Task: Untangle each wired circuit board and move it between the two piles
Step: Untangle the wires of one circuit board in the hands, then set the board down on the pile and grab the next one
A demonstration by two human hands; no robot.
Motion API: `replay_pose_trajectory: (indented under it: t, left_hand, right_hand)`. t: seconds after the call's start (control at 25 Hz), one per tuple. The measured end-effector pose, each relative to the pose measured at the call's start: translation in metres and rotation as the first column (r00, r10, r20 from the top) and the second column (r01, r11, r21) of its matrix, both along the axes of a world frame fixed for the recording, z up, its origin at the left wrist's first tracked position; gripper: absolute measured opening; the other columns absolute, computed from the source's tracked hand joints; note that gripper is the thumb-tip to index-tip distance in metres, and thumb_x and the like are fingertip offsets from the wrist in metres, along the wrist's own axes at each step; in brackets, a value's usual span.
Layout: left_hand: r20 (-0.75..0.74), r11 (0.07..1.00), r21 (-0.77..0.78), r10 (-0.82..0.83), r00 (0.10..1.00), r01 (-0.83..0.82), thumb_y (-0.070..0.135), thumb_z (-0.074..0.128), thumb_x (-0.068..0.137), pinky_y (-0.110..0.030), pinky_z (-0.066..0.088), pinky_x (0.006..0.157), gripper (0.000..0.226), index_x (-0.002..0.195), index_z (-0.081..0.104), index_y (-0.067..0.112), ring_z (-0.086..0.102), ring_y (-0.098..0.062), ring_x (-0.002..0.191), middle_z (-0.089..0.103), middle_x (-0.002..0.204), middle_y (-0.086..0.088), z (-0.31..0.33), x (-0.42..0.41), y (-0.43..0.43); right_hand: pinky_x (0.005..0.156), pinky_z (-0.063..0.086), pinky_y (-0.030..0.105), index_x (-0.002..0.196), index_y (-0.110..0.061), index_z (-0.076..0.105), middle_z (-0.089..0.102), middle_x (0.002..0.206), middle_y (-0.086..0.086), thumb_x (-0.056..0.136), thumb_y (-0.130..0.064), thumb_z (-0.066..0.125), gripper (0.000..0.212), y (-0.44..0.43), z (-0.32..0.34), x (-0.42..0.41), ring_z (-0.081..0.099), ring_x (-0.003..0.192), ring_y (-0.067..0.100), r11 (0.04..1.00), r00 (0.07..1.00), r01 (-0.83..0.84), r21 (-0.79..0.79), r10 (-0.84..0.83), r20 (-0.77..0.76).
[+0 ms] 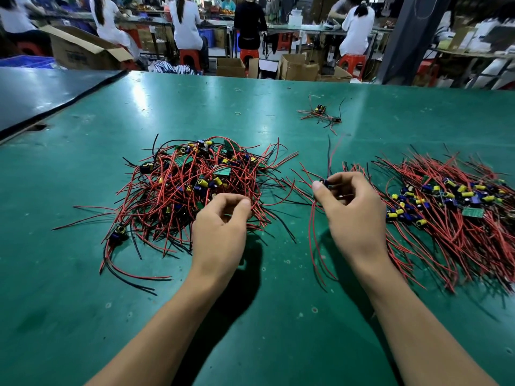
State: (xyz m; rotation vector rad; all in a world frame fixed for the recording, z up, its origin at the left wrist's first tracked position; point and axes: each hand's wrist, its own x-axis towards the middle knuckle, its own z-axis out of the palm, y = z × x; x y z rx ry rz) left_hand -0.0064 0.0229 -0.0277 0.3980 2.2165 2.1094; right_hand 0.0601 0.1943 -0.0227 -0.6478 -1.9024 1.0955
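A tangled pile (192, 188) of small circuit boards with red and black wires lies left of centre on the green table (250, 316). A flatter, combed-out pile (451, 207) lies at the right. My right hand (351, 215) pinches one small board (324, 183) between thumb and fingertips in the gap between the piles; its red and black wires stick up and hang down below the hand. My left hand (220, 232) is at the near right edge of the tangled pile, its fingers curled with the thumb against the fingertips; whether they pinch a wire is unclear.
A couple of separate wired boards (323, 114) lie farther back on the table, with a rubber band (237, 113) to their left. A dark mat (41, 93) covers the far left corner. Seated people, red stools and cardboard boxes stand beyond the table's far edge.
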Motion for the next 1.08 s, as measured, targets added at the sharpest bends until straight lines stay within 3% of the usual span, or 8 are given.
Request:
replay_pose_trajectory:
  t: [0.12,0.28,0.48,0.64,0.72,0.84,0.96,1.08]
  left_hand:
    - [-0.069,0.986,-0.159,0.047,0.997,-0.057,0.013,0.065,0.088,-0.023,0.049,0.062,0.010,0.083,0.070,0.021,0.057,-0.004,0.061,0.068,0.073,0.005,-0.006,0.000,0.001]
    - [-0.117,0.955,-0.289,0.036,0.993,-0.069,0.011,0.064,0.085,-0.017,0.044,0.053,0.014,0.080,0.069,0.023,0.055,-0.005,0.056,0.067,0.065,0.000,-0.012,-0.003,0.000]
    - [-0.292,0.913,-0.394,-0.016,0.956,-0.105,0.016,0.068,0.083,-0.011,0.037,0.057,0.011,0.092,0.070,0.023,0.053,-0.007,0.056,0.059,0.060,0.008,-0.014,0.000,0.002]
    - [-0.407,0.897,-0.382,0.054,0.912,-0.224,0.020,0.066,0.084,-0.032,0.044,0.064,0.007,0.084,0.060,0.025,0.051,-0.012,0.064,0.054,0.069,0.008,-0.014,-0.002,-0.002]
    - [-0.442,0.881,-0.371,0.110,0.890,-0.294,0.018,0.067,0.083,-0.038,0.048,0.068,0.013,0.090,0.057,0.023,0.050,-0.016,0.068,0.052,0.084,0.004,-0.012,-0.004,-0.005]
    - [-0.400,0.832,-0.457,0.125,0.908,-0.316,0.017,0.066,0.084,-0.042,0.052,0.069,0.024,0.100,0.051,0.026,0.053,-0.016,0.069,0.042,0.104,0.002,-0.011,-0.007,-0.010]
    - [-0.378,0.783,-0.546,0.089,0.922,-0.299,0.023,0.066,0.084,-0.040,0.052,0.073,0.027,0.106,0.051,0.027,0.056,-0.020,0.073,0.043,0.109,0.002,-0.011,-0.007,-0.011]
    - [-0.393,0.818,-0.503,0.072,0.917,-0.280,0.021,0.067,0.084,-0.041,0.053,0.078,0.026,0.107,0.054,0.024,0.056,-0.021,0.082,0.053,0.104,0.002,-0.012,-0.011,-0.012]
  right_hand:
    - [0.075,0.047,0.031,0.091,-0.024,0.066,0.067,0.087,-0.005,0.087,-0.036,0.075,0.016,0.016,-0.004,0.004,0.062,0.082,0.016,0.985,0.980,0.150,0.086,-0.160,0.120]
    - [0.069,0.029,0.023,0.104,-0.022,0.067,0.054,0.098,0.000,0.088,-0.035,0.074,0.022,0.023,-0.006,0.009,0.048,0.080,0.013,0.951,0.952,0.223,0.214,-0.260,0.160]
    - [0.070,0.043,0.014,0.086,-0.022,0.072,0.066,0.080,-0.006,0.088,-0.022,0.076,0.005,-0.001,-0.005,0.000,0.058,0.070,0.003,0.952,0.984,-0.134,0.275,0.095,0.151]
    - [0.074,0.049,0.023,0.086,-0.023,0.075,0.070,0.077,-0.011,0.088,-0.030,0.075,0.008,-0.007,-0.016,-0.003,0.062,0.072,0.003,0.890,0.876,-0.387,0.241,0.274,0.398]
    - [0.077,0.053,0.030,0.086,-0.024,0.075,0.072,0.078,-0.009,0.089,-0.033,0.073,0.010,-0.002,-0.019,-0.002,0.066,0.077,0.010,0.913,0.847,-0.359,0.194,0.232,0.478]
    - [0.075,0.048,0.027,0.084,-0.025,0.074,0.071,0.076,-0.011,0.089,-0.035,0.072,0.011,0.008,-0.019,-0.001,0.066,0.078,0.012,0.946,0.845,-0.263,0.188,0.132,0.519]
    - [0.066,0.040,0.022,0.083,-0.024,0.075,0.065,0.069,-0.018,0.089,-0.037,0.071,0.015,0.014,-0.018,-0.001,0.062,0.073,0.004,0.969,0.840,-0.192,0.157,0.079,0.536]
    - [0.063,0.039,0.020,0.085,-0.023,0.075,0.066,0.071,-0.017,0.090,-0.037,0.070,0.016,0.013,-0.018,-0.001,0.062,0.073,0.003,0.974,0.840,-0.177,0.138,0.076,0.538]
